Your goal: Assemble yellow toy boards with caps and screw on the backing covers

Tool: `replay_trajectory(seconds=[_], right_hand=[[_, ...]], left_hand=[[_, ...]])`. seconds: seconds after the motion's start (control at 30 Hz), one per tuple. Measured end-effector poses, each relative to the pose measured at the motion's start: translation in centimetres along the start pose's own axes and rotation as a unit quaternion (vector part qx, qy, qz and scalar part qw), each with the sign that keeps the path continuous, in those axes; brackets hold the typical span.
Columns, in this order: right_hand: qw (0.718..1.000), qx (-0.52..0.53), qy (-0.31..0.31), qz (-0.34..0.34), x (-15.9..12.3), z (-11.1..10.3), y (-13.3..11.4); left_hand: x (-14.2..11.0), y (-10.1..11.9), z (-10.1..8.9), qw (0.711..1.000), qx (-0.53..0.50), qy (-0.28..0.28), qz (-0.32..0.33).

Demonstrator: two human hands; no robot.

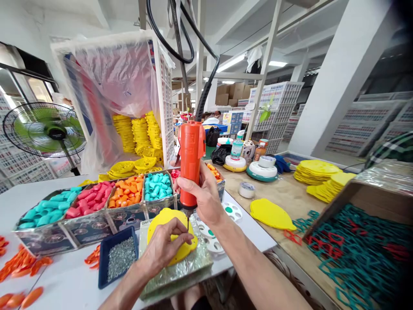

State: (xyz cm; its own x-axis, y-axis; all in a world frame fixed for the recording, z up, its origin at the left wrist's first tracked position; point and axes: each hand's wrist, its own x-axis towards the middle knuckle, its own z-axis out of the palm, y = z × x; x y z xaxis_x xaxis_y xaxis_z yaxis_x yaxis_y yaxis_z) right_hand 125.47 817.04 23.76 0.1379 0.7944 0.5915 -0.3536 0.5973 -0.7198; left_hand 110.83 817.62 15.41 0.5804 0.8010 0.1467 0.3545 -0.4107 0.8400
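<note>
My right hand (209,196) is closed round an upright orange-red electric screwdriver (191,157). Its thin bit points down at a yellow plastic disc (161,221) with small holes. The disc lies on a plastic-wrapped box (196,258) at the table's near edge. Fingers of my left hand (164,243) are pinched together over the disc, right beside the bit's tip; what they hold, if anything, is too small to make out. Left of that hand stands a dark blue tray (102,262) of small metal screws (121,258).
Divided boxes (64,239) of teal, pink and orange parts line the back. Orange pieces (22,265) lie at left. White holed discs (213,245) sit behind my right forearm. At right are yellow sheets (271,213) and a carton (325,198) of green and red pieces. A cable (206,90) hangs overhead.
</note>
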Motion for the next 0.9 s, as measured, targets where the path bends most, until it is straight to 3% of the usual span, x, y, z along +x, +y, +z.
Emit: replay_trajectory(seconds=[0.47, 0.77, 0.9], right_hand=[[1.000, -0.014, 0.006, 0.009, -0.76, -0.49, 0.29], [1.000, -0.021, -0.001, 0.018, -0.91, -0.65, 0.27], [0.999, -0.040, 0.003, 0.011, -1.06, -1.00, 0.60]], left_hand=[[0.09, 0.08, 0.06, 0.999, 0.042, -0.028, -0.010], [-0.14, 0.45, 0.52, 0.997, 0.079, -0.010, 0.019], [-0.25, 0.27, -0.34, 0.997, 0.071, -0.014, 0.034]])
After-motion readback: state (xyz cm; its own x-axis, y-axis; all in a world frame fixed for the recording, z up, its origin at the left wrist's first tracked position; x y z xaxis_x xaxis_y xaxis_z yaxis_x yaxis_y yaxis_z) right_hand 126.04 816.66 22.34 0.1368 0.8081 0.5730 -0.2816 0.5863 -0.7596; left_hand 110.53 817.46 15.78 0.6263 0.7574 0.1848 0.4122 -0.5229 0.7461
